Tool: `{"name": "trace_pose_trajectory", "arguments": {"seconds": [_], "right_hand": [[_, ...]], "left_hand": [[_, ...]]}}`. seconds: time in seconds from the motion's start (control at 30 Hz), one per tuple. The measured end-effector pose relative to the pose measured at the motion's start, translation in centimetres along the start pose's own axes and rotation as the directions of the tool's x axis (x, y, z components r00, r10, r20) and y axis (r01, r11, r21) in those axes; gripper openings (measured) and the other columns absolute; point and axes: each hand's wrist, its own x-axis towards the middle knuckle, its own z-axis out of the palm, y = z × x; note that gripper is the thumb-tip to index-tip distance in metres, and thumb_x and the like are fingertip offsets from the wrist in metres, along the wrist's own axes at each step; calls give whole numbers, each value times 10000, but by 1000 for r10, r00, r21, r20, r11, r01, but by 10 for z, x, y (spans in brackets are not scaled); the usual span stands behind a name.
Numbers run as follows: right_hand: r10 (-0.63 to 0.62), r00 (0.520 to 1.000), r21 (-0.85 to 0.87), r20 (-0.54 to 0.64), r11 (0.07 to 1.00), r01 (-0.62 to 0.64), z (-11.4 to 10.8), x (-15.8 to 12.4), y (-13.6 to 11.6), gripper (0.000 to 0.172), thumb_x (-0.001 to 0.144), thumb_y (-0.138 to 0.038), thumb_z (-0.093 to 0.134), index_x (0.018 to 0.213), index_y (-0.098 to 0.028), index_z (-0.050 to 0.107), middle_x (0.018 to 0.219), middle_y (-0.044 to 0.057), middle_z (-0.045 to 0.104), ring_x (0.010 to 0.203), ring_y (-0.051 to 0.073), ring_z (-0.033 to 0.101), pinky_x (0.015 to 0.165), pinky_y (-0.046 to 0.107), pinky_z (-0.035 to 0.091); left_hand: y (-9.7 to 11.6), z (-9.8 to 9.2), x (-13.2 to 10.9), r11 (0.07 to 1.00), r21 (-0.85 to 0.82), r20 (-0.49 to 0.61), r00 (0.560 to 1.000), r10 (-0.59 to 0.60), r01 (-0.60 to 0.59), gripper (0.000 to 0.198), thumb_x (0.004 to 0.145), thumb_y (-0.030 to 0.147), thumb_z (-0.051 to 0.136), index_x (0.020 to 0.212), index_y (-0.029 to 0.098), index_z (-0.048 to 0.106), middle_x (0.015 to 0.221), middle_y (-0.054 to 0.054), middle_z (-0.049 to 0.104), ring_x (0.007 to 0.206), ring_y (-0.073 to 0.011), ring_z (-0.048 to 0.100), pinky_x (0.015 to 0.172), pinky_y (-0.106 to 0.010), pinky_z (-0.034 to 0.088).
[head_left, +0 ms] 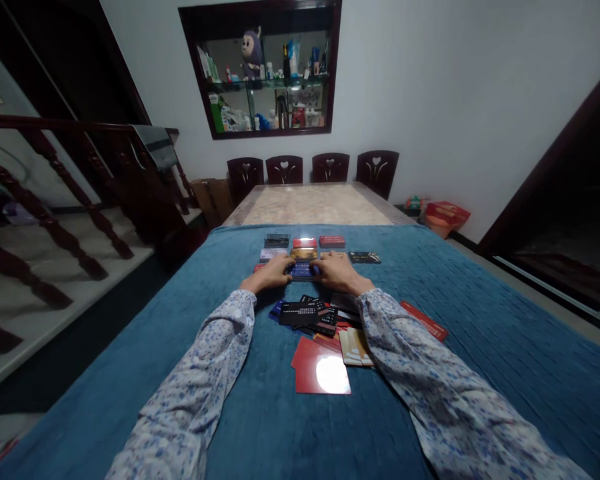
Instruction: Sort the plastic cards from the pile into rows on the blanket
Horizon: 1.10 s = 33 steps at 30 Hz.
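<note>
Both my hands rest on the blue cloth (pixel 480 320) and meet at a blue card (pixel 303 270). My left hand (pixel 273 273) touches its left end and my right hand (pixel 337 272) its right end, fingers curled round the edges. Beyond the blue card lie rows of cards: a gold one (pixel 304 254), a red one (pixel 305 243), another red one (pixel 332 241), a dark one (pixel 277 241), a pale one (pixel 272 254) and a black one (pixel 364 257). Between my forearms lies a loose heap of black and red cards (pixel 310 315).
A large shiny red card (pixel 323 370) and a beige one (pixel 355 347) lie nearest me; a red card (pixel 425 320) sits by my right sleeve. Bare marble tabletop (pixel 310 203), several dark chairs (pixel 330 167), a wall cabinet (pixel 265 67), a stair railing (pixel 55 200) at left.
</note>
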Motion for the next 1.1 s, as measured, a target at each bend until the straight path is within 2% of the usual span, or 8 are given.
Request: {"name": "trace_pose_trajectory", "arguments": {"seconds": [0.3,0.6,0.73,0.93,1.1], "right_hand": [[-6,1000,6,-13,1000,6,-3,-3,-3,363,945,-345,551,1265,-245,691,1285,149,675,1193,347,548,926,435,427],[-31,999,-20,-14,999,31,-1,-2,-1,388,952,-365,550,1302,-236,656,1307,161,668,1217,351,532,947,467,424],[-41,999,-27,-26,999,40,-3,-3,-1,425,951,-353,557,1356,-241,615,1346,167,645,1226,349,515,945,482,427],[-35,999,-28,-37,999,34,-10,-7,0,388,952,-338,549,1313,-231,640,1318,156,660,1211,349,498,938,503,420],[-47,995,-9,-83,999,46,-19,-12,-1,378,978,-323,518,1322,-239,650,1292,161,672,1216,341,481,928,473,389]], "left_hand": [[5,-3,-3,1000,6,-2,1000,20,-20,373,755,124,654,1124,133,707,1162,-116,675,1065,-253,630,1002,-362,514],[7,-4,-7,999,-21,-22,999,33,-34,361,764,147,672,1123,125,697,1185,-125,639,1122,-268,613,1042,-375,497],[7,-5,-8,998,-42,-70,997,37,-40,359,762,152,694,1120,126,702,1180,-125,635,1086,-257,620,1025,-373,507],[11,-6,-10,995,-62,-133,989,64,-73,410,782,134,684,1191,134,694,1244,-129,630,1076,-237,633,1004,-379,534],[19,-12,-13,996,-20,-216,973,81,-87,337,838,123,632,1163,145,716,1241,-126,648,1121,-244,628,1041,-404,524]]}}
